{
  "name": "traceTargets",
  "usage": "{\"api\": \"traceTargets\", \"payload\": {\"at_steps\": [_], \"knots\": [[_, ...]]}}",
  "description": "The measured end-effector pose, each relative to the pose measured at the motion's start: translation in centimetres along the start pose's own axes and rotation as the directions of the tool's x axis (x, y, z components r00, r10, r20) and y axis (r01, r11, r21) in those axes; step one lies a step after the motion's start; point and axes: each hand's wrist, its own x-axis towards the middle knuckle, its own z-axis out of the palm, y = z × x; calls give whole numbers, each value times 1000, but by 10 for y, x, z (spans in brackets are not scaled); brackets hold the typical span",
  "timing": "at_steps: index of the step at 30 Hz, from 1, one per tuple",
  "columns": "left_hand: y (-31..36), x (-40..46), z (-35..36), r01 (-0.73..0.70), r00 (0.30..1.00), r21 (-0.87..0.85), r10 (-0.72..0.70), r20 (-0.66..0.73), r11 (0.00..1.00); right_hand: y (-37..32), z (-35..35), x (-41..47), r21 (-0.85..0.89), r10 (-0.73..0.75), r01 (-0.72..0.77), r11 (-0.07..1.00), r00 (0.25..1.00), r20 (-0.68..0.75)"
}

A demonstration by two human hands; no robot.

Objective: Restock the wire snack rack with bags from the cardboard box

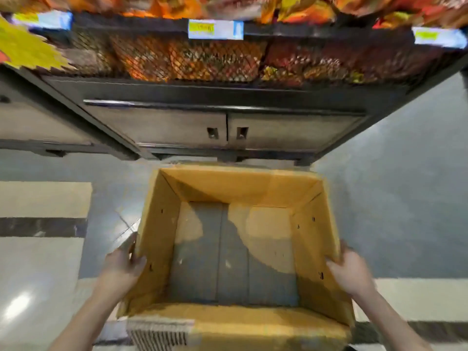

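**Both hands grip an empty cardboard box below the stocked rack**

The cardboard box (235, 249) sits open on the floor (395, 198), directly between the two hands and reaching forward from them. No bags show inside it; only its bare bottom flaps are visible, partly shaded.

The left hand (124, 264) is clamped on the top edge of the box's left wall, thumb curled over onto the inner face and the fingers on the outside. The right hand (348, 269) holds the right wall the same way, with its fingers wrapped over the rim. Both hands are closed on cardboard, well apart from each other with the whole width of the box between them. The near wall of the box, just behind the hands, carries a white printed label (159, 333) on its outer left corner.

Ahead of the hands, beyond the far wall of the box, stands a dark cabinet base with two doors (228, 130). Above that, farther forward still, is the wire snack rack (217, 59), its mesh front packed with orange and red bags (187, 59). Price tags (215, 29) are clipped along the shelf edge above the mesh, and more bags sit on the level above, blurred.
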Motion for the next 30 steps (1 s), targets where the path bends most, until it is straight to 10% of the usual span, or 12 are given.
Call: {"api": "traceTargets", "payload": {"at_steps": [17, 30], "knots": [[9, 257, 170, -202, 976, 34, 204, -79, 979, -26, 144, 275, 110, -118, 132, 985, 985, -124], [14, 281, 190, -174, 985, 22, 174, -16, 985, -40, 140, 294, 81, -179, 196, 977, 967, -181]]}}
